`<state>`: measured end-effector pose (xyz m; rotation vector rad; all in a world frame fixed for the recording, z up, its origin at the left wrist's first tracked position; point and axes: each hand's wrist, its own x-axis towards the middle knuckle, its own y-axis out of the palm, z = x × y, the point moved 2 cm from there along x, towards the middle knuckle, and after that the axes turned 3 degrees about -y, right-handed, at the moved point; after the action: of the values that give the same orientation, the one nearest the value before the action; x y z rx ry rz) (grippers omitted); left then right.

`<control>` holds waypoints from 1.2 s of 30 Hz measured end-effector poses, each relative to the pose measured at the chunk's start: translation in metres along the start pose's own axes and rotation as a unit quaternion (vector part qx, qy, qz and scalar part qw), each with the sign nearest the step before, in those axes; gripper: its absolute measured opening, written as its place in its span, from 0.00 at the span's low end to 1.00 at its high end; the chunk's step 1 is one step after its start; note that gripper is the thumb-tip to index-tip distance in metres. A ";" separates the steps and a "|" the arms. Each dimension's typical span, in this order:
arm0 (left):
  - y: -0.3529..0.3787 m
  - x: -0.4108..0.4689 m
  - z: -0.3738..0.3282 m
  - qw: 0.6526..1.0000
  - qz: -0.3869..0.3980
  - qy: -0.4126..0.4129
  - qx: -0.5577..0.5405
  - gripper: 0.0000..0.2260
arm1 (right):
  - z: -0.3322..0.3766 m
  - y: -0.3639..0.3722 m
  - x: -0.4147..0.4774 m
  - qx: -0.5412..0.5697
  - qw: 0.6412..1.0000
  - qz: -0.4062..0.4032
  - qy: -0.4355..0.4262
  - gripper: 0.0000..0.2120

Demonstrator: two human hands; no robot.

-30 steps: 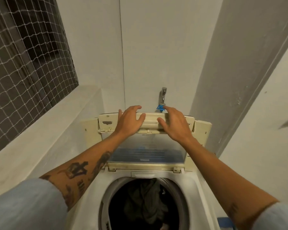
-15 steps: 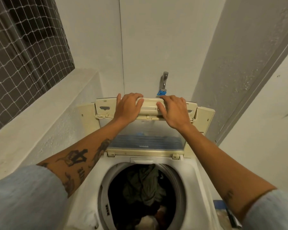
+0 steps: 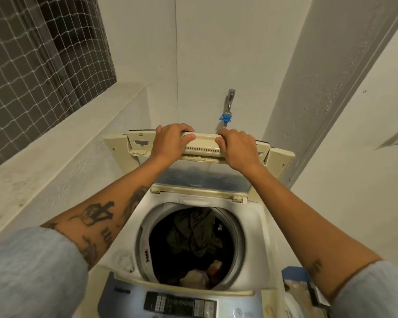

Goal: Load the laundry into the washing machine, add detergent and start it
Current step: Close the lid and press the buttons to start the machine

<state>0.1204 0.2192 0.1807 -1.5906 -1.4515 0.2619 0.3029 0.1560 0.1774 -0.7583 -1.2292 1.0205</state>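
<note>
Nearest to me is the dark rectangular control panel [image 3: 179,304] of the white top-loading washing machine [image 3: 253,226], with its rows of small buttons. Behind it the round grey metal drum [image 3: 141,237] is open. The laundry [image 3: 193,232] lies inside it: a dark olive cloth on top and some paler pieces lower, toward the front.

Behind the opening, the cream plastic lid [image 3: 202,180] with its bluish clear window stands folded up. My left hand [image 3: 170,141] and my right hand [image 3: 237,145] both grip its top edge, side by side and a little apart. The fingers are curled over the edge to the back, and the thumbs lie on the front side. Farther, on the white wall, is the metal tap [image 3: 231,97] with a blue plastic connector [image 3: 225,117] under it.

I judge that the loading is done and that the step in hand is to bring the lid down. Whether detergent is already in, I cannot tell. The next move calls for pulling the top edge toward me and down so that the fold opens flat, keeping my fingers out of the hinge line, and then reaching for the buttons.

I count two hands, one lid in two folding parts, one drum, one control panel, one tap and one connector. The clothes I cannot count exactly; I see at least three pieces.
</note>
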 end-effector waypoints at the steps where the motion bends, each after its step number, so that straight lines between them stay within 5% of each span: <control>1: -0.004 -0.009 -0.003 1.000 0.001 -0.004 -0.001 0.10 | 0.002 -0.004 -0.006 0.001 1.000 0.015 -0.006 0.15; 9: -0.030 -0.084 -0.010 0.995 0.094 -0.005 0.031 0.11 | 0.015 -0.015 -0.061 0.054 0.978 0.194 -0.058 0.16; 17: -0.029 -0.137 0.006 0.926 0.374 0.021 0.043 0.14 | 0.032 0.001 -0.134 0.092 0.951 0.288 -0.060 0.17; 21: -0.010 -0.177 0.023 0.915 0.400 0.017 0.047 0.14 | 0.044 0.021 -0.175 0.074 0.948 0.308 -0.018 0.21; 28: 0.045 -0.270 0.060 0.916 0.398 -0.019 0.047 0.09 | 0.069 0.088 -0.261 0.007 0.951 0.307 0.042 0.07; 36: 0.094 -0.308 0.096 0.919 0.385 -0.082 -0.008 0.12 | 0.062 0.148 -0.295 -0.008 0.958 0.282 0.054 0.13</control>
<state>0.0311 0.0116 -0.0677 -2.1371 -0.8695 0.8523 0.2048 -0.0630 -0.0569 -1.2015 -0.9431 1.4078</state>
